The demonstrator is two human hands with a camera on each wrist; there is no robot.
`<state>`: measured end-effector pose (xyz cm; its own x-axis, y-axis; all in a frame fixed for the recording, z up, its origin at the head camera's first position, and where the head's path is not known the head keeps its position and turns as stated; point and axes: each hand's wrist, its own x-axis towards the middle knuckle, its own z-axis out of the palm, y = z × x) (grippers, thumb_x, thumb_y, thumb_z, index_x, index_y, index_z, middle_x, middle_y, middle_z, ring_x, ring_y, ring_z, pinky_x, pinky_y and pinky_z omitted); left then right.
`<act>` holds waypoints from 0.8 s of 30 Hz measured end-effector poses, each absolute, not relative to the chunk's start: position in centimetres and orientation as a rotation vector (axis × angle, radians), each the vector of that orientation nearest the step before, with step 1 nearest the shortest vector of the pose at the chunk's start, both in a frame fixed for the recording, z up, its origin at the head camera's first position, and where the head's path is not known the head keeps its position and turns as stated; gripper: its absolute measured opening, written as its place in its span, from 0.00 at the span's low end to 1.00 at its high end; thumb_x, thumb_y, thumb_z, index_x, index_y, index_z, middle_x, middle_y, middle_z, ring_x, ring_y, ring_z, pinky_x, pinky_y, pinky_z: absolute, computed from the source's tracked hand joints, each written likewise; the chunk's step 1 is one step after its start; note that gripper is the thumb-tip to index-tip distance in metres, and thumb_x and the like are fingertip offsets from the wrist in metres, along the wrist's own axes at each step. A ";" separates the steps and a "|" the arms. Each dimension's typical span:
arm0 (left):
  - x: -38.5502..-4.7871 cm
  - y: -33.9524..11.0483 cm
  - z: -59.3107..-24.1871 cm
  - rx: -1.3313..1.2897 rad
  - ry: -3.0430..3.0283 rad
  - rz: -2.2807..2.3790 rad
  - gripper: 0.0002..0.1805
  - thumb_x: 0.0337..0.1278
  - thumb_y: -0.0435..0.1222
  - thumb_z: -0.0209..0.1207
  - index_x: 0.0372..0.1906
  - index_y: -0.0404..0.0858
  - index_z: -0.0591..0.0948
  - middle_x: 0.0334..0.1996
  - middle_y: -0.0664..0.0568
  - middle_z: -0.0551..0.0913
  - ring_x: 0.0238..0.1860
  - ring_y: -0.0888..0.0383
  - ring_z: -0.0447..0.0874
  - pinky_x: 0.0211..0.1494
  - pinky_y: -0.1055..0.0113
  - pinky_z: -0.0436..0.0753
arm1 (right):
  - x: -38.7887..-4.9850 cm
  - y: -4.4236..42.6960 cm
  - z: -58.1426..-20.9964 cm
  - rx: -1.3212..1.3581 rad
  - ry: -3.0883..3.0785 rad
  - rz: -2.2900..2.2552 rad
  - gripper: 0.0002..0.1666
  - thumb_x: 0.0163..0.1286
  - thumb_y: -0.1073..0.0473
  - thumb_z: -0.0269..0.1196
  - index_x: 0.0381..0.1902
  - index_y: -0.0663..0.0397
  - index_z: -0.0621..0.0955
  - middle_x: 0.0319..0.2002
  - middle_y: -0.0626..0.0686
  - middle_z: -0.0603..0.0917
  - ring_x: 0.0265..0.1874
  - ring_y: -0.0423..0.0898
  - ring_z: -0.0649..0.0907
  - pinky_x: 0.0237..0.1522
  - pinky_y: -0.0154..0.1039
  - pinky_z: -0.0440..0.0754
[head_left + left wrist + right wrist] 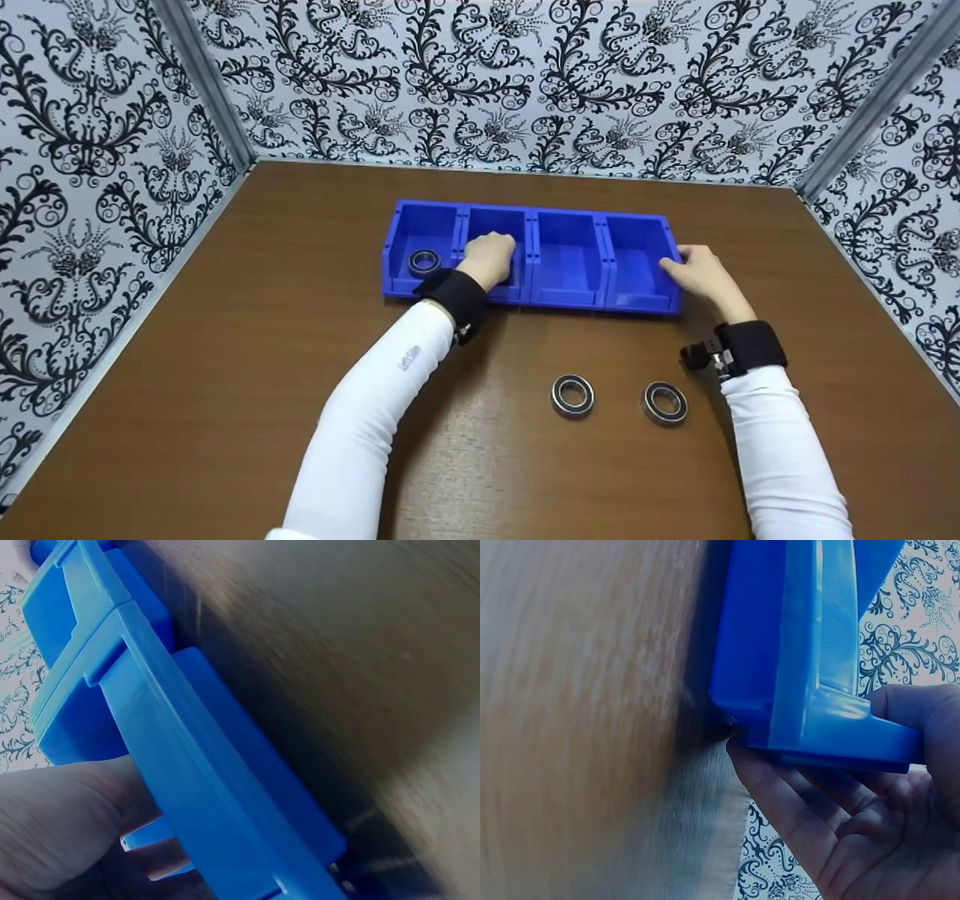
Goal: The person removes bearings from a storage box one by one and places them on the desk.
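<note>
A row of four joined blue bins [566, 295] sits on the brown table. My left hand [489, 256] reaches down into the second compartment from the left. In the left wrist view the front wall [172, 757] covers its fingertips, so what they hold or touch is hidden. At the far right end, my right hand [703, 279] grips the side wall [855, 736] of the last bin, thumb inside and fingers outside. One ball bearing [424, 262] lies in the leftmost compartment. Two more, a bearing [572, 396] and another bearing [664, 403], lie flat in front of the bins.
Patterned white-and-black panels [480, 82] close off the back and both sides of the table [315, 240]. Grey metal posts [206, 82] stand at the back corners. Black straps [750, 347] with small cameras circle both wrists.
</note>
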<state>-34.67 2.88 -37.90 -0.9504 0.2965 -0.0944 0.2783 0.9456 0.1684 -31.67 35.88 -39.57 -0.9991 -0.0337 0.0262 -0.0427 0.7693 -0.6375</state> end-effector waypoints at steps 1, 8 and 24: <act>-34.7 2.9 -38.0 0.438 2.981 0.229 0.15 0.72 0.28 0.56 0.58 0.34 0.84 0.60 0.38 0.84 0.61 0.42 0.85 0.58 0.48 0.84 | -31.7 35.9 -39.6 0.068 -2.941 1.060 0.23 0.75 0.60 0.57 0.55 0.78 0.81 0.42 0.69 0.88 0.31 0.41 0.84 0.34 0.29 0.78; -34.7 3.0 -38.1 0.433 2.998 0.287 0.14 0.73 0.27 0.55 0.56 0.34 0.85 0.59 0.38 0.85 0.59 0.42 0.85 0.58 0.48 0.84 | -31.6 36.1 -39.7 0.061 -2.938 1.066 0.24 0.76 0.59 0.57 0.56 0.78 0.80 0.44 0.71 0.87 0.34 0.45 0.85 0.35 0.29 0.78; -34.9 3.0 -37.8 0.406 3.010 0.309 0.14 0.71 0.26 0.56 0.56 0.35 0.84 0.60 0.39 0.85 0.60 0.42 0.85 0.57 0.48 0.85 | -31.6 36.0 -39.5 0.064 -2.960 1.059 0.25 0.77 0.59 0.56 0.59 0.80 0.78 0.49 0.75 0.85 0.39 0.55 0.87 0.37 0.31 0.78</act>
<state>-34.89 2.99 -37.83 -0.9609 0.2704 -0.0603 0.2525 0.9444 0.2108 -31.62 35.96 -39.52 -0.9992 -0.0391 0.0113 -0.0374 0.7724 -0.6340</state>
